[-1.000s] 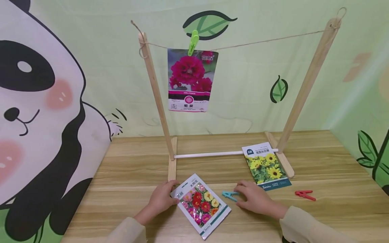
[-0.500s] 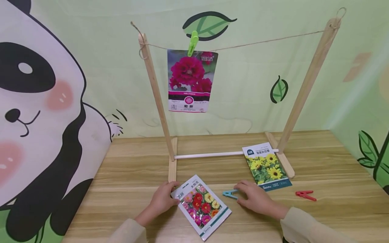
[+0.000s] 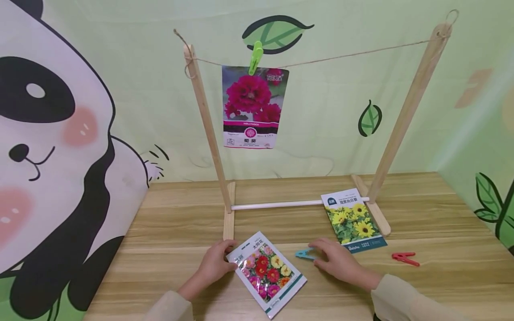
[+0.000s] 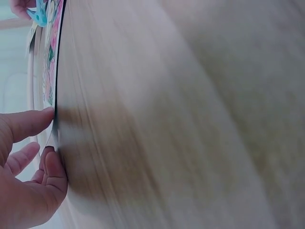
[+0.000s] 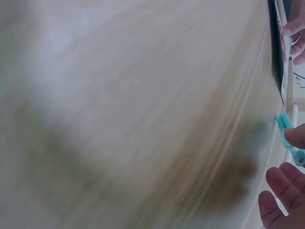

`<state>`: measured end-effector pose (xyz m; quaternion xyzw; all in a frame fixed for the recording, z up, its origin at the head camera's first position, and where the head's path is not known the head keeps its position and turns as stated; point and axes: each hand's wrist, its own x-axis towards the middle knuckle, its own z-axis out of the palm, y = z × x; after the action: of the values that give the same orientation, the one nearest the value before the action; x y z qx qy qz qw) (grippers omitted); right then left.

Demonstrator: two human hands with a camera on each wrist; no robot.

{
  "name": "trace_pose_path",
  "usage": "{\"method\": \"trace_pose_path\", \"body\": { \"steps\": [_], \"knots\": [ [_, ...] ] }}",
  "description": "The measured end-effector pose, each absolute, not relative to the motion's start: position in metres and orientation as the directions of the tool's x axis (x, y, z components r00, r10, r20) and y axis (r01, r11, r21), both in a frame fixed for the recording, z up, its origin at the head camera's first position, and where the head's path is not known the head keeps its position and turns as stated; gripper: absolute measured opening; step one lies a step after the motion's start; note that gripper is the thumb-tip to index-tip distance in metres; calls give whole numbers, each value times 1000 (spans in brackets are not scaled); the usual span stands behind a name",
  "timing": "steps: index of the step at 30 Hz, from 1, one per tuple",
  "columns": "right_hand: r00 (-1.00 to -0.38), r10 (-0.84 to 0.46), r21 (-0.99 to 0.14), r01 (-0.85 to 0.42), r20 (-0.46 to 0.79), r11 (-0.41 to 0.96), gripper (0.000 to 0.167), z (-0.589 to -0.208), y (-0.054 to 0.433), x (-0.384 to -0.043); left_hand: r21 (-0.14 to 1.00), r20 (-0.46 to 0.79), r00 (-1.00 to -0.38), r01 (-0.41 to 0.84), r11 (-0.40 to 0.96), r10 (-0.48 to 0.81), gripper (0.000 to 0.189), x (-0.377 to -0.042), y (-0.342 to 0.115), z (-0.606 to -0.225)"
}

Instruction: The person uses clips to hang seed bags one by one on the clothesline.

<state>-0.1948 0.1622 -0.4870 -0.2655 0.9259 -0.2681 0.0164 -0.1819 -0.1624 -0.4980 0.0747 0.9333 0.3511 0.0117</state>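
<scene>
Resting askew on the wood-grain desk (image 3: 160,240), between left hand (image 3: 213,264) and right hand (image 3: 338,262) — a glossy white rectangular seed packet (image 3: 268,274) with colourful flowers. Apparently readying packet and light-blue plastic clip (image 3: 303,254); probably calling next for a lift to the thin brown twine (image 3: 349,55) beyond the hands. Pinching the packet's left corner with the left — gripping the clip with the right, remaining fingers loosely spread.

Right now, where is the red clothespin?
In the head view, the red clothespin lies on the table to the right of the right hand, near the lower right corner of the yellow-flower packet.
</scene>
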Motion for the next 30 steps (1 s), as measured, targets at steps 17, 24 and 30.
{"method": "trace_pose_path", "body": {
  "steps": [17, 24, 30],
  "knots": [
    [-871, -462, -580, -465, 165, 669, 38, -487, 162, -198, 760, -6, -996, 57, 648, 95, 49, -179, -162, -496],
    [-881, -443, -597, -448, 166, 666, 38, -486, 161, -197, 805, -17, -997, 34, 592, 81, 49, -179, -161, -497],
    [-885, -429, -613, -443, 181, 655, 38, -485, 161, -198, 839, -29, -997, 15, 544, 73, 51, -181, -162, -500]
  ]
}}
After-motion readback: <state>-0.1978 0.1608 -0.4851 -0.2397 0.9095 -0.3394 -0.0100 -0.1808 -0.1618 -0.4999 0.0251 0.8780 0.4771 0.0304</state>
